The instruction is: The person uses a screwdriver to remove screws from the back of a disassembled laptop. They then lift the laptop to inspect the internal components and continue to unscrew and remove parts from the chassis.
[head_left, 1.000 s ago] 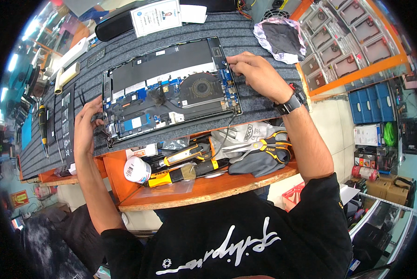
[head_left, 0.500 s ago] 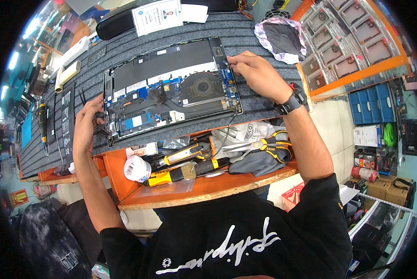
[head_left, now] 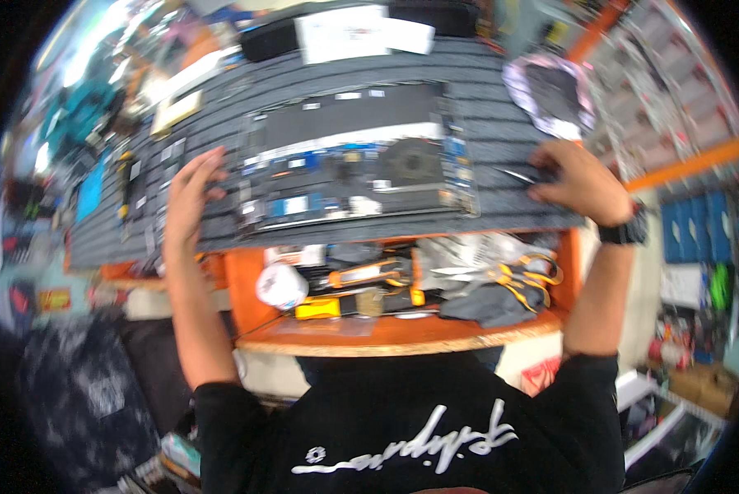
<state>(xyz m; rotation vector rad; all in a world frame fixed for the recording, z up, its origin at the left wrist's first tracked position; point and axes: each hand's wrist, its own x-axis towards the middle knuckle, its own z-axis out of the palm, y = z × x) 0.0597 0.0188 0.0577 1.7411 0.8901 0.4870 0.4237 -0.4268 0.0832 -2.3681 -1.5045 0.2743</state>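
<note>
An opened laptop base (head_left: 357, 156) lies flat on the ridged grey mat (head_left: 320, 74), its round fan, boards and black battery-like panel exposed. My left hand (head_left: 192, 193) is just off the laptop's left side, fingers apart and holding nothing. On the right, away from the laptop, my right hand (head_left: 582, 183) curls around a slim tool (head_left: 516, 174) with a dark handle and bright pointed tip. The tip points left toward the laptop. Motion smears the picture, so the exact kind of tool is unclear.
Below the bench edge, an open drawer (head_left: 402, 342) holds yellow-black pliers (head_left: 522, 280), gloves, a white round tub (head_left: 281, 286) and yellow tools. A screwdriver (head_left: 125, 185) lies at left. A crumpled pouch (head_left: 550, 95) sits at far right; white papers (head_left: 345, 34) stand at the back.
Both hands have let go of the laptop's sides. The right hand has moved right and now has a slim tool; the left fingers are spread. The whole view has shifted and blurred.
</note>
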